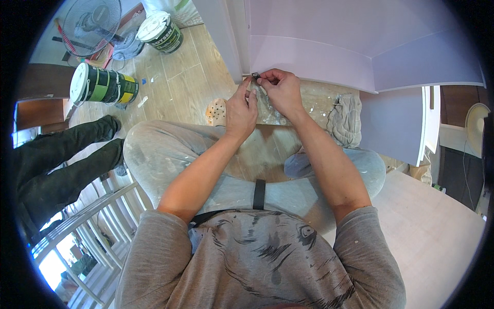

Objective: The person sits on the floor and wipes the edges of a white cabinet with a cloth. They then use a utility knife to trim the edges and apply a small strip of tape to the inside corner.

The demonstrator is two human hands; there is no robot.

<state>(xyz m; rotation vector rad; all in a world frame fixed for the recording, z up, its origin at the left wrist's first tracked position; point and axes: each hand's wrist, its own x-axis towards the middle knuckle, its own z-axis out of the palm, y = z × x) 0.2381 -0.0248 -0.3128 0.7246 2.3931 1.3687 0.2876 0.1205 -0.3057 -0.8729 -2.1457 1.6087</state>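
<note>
My right hand [282,91] is closed in a pinch on a small dark piece [256,75], too small to name exactly. It holds the piece at the lower corner of a white panel [309,61], beside an upright white post. My left hand [242,110] lies just to the left, fingers stretched forward and fingertips close to the same corner; I see nothing held in it. A tan sanding disc [216,112] with dark holes lies on the floor beside the left wrist, partly covered by the hand.
A crumpled grey rag [346,121] lies right of my forearm. Two paint buckets [105,85] [160,33] and a standing fan [90,26] are at the far left. Another person's dark trouser legs [67,154] stand left, near a white railing [92,221].
</note>
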